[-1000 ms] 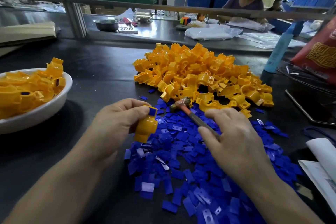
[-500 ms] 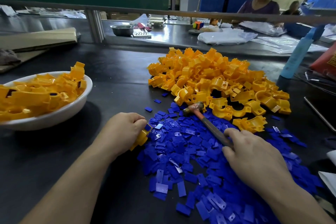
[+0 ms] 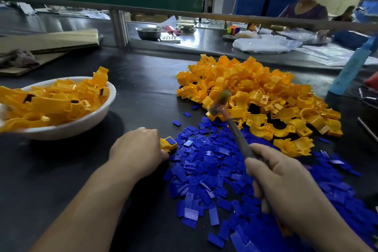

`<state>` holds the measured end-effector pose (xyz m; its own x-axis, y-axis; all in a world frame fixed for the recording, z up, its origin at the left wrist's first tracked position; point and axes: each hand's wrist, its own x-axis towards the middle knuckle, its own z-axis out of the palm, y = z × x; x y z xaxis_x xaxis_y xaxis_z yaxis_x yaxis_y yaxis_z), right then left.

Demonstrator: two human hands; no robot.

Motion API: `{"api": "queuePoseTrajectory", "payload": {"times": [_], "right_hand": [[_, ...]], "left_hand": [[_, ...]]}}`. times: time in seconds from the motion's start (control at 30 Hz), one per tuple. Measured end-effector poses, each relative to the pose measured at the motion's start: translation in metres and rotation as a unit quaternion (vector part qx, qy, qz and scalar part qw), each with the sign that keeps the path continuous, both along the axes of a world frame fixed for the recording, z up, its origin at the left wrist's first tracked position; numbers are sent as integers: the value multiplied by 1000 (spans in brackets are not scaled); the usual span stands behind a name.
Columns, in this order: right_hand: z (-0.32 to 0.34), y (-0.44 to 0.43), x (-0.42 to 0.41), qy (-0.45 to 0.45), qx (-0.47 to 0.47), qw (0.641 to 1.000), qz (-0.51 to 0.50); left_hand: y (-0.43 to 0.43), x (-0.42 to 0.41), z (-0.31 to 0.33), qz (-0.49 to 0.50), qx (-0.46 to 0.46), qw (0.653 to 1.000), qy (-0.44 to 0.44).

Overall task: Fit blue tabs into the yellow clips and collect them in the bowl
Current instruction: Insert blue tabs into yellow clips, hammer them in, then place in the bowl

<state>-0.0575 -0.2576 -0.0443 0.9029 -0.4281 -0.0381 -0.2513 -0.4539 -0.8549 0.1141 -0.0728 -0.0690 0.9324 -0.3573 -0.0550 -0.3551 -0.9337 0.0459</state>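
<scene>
My left hand grips a yellow clip with a blue tab on its top and holds it down on the black table at the left edge of the blue tab heap. My right hand grips the handle of a small hammer, whose blurred head is raised above the table in front of the yellow clip pile. At the left stands a white bowl filled with assembled yellow clips.
A light blue bottle stands at the right behind the pile. Cardboard sheets and a rag lie at the back left. A metal rail crosses the back, with another bench, a steel bowl and a seated person beyond it.
My left hand lowered the clip from mid-air onto the table. My right hand closed around the hammer handle and lifted its head off the table.
</scene>
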Motion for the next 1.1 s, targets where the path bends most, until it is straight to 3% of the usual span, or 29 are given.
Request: {"api": "queuePoseTrajectory", "payload": {"times": [0.13, 0.23, 0.33, 0.47, 0.63, 0.77, 0.93, 1.1], "right_hand": [[-3, 12, -1, -28, -94, 993, 71], [-10, 21, 2, -19, -222, 967, 125], [-14, 25, 7, 6, -284, 947, 152], [-11, 17, 5, 10, -267, 954, 136], [-10, 25, 6, -66, -252, 960, 107], [-10, 34, 16, 22, -282, 948, 148], [-11, 31, 19, -14, -277, 954, 117], [-13, 31, 20, 42, -287, 947, 140]], "left_hand": [[0, 2, -2, -17, 0, 1000, -19], [-1, 3, -4, -20, 4, 999, -27], [-3, 4, -5, -23, 14, 999, -35], [-3, 5, -7, -24, 9, 999, -30], [-2, 6, -8, -24, -10, 999, -27], [-2, 6, -7, -17, -13, 1000, -11], [-1, 6, -7, -29, -10, 999, -23], [0, 4, -6, -22, -9, 999, -24]]}}
